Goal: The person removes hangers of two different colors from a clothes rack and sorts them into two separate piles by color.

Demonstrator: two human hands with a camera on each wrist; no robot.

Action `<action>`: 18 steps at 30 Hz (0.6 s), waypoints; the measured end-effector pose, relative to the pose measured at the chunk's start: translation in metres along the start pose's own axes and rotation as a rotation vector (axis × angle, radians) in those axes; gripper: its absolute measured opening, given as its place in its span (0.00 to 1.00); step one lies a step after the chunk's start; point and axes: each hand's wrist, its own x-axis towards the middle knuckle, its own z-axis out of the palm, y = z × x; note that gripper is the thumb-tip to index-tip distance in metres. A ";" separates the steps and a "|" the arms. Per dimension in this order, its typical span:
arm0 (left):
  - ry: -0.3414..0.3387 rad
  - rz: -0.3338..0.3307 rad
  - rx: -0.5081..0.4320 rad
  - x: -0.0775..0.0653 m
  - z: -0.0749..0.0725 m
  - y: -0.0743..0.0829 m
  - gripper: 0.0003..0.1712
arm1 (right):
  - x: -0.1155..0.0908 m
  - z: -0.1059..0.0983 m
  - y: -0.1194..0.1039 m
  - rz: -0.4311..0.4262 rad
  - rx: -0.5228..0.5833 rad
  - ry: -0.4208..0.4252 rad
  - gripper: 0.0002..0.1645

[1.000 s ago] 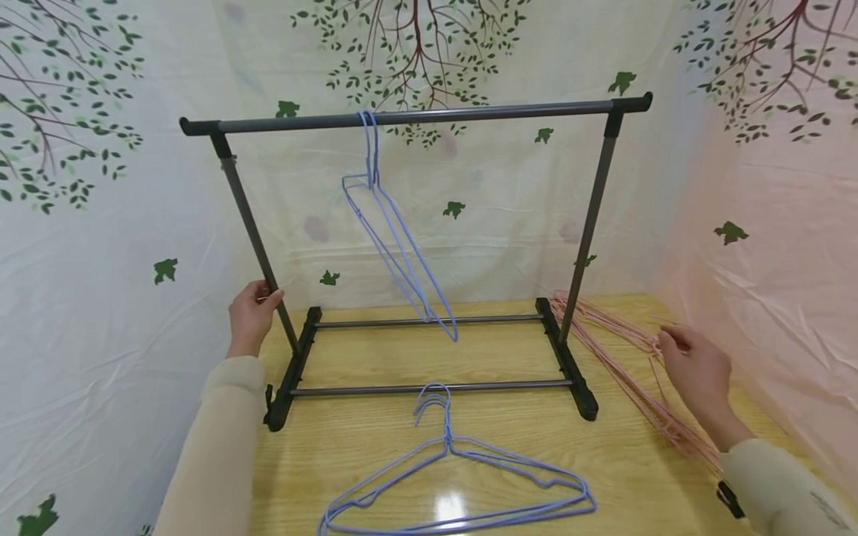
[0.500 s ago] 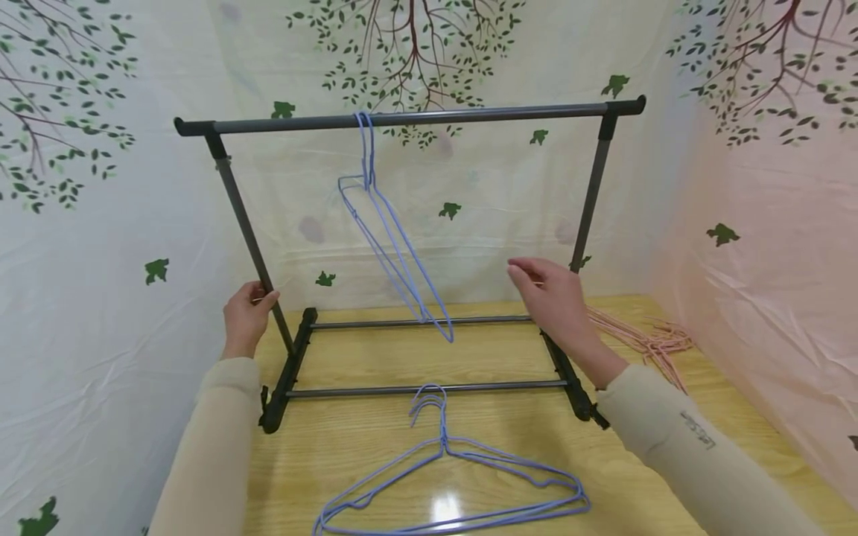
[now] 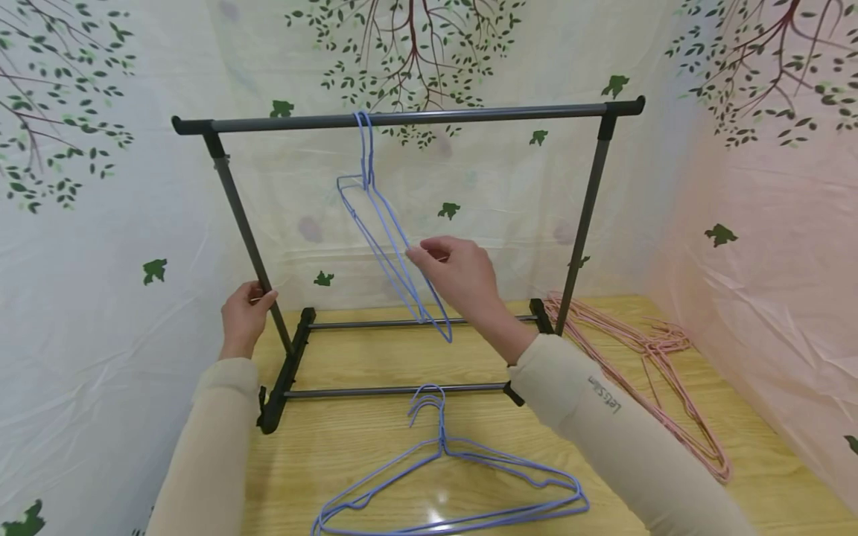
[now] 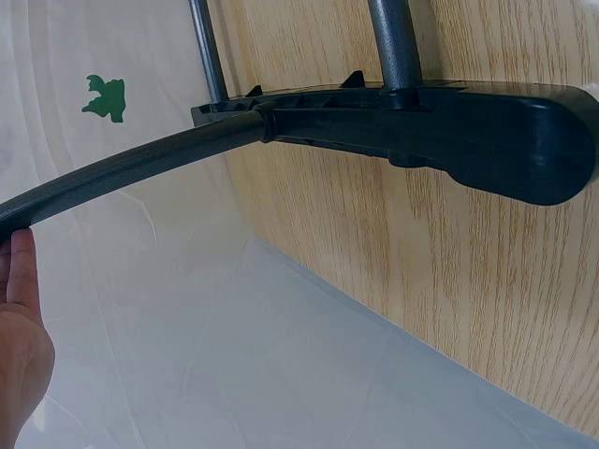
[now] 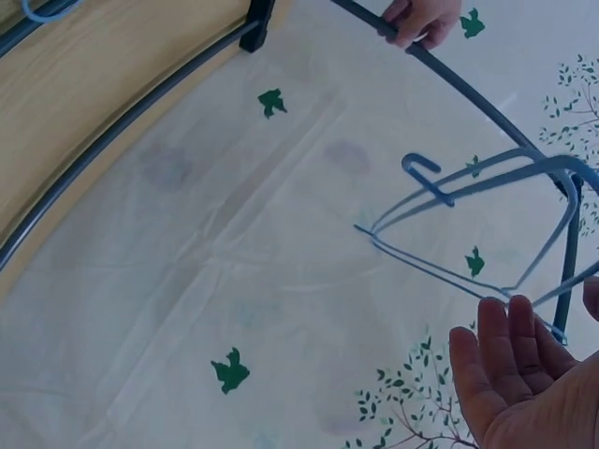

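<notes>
My left hand (image 3: 244, 316) grips the left post (image 3: 241, 212) of a dark metal clothes rack low down, thumb in front; in the left wrist view the fingertips (image 4: 23, 271) press against the post. Blue wire hangers (image 3: 372, 167) hang together from the top bar (image 3: 496, 116), left of its middle. My right hand (image 3: 465, 275) is held up beside their right slope, fingers loosely bent around nothing. In the right wrist view the fingers of that hand (image 5: 524, 383) look spread close to the hangers (image 5: 562, 166); whether they touch the wire I cannot tell.
More blue hangers (image 3: 442, 439) lie stacked on the wooden table (image 3: 375, 357) in front of the rack, hooks toward it. Pink hangers (image 3: 663, 344) lie at the right, beside the rack's right foot. A printed curtain (image 3: 295, 193) surrounds the table.
My right hand has moved from the pink hangers on the right, across in front of the rack's right post, to the hanging blue hangers. My left hand keeps its grip on the post.
</notes>
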 end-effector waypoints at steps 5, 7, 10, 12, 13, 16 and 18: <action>0.000 -0.012 -0.013 0.000 -0.001 0.000 0.25 | 0.002 0.010 -0.002 0.013 0.011 -0.006 0.20; 0.000 -0.014 -0.016 0.000 -0.001 -0.001 0.25 | 0.001 0.012 -0.001 0.003 0.023 0.017 0.17; -0.004 -0.012 -0.013 0.001 0.000 -0.002 0.25 | 0.000 0.015 0.001 -0.006 0.043 0.069 0.15; -0.007 -0.010 -0.010 0.001 0.000 -0.003 0.25 | 0.000 0.015 0.002 -0.014 0.045 0.107 0.15; -0.007 -0.007 -0.008 0.001 0.000 -0.003 0.25 | -0.001 0.015 0.003 -0.020 0.042 0.127 0.15; -0.004 -0.006 -0.010 0.001 0.000 -0.004 0.25 | -0.002 0.015 0.005 -0.063 0.030 0.183 0.14; 0.000 -0.004 -0.008 0.001 0.000 -0.004 0.25 | -0.003 0.014 0.007 -0.095 0.027 0.217 0.13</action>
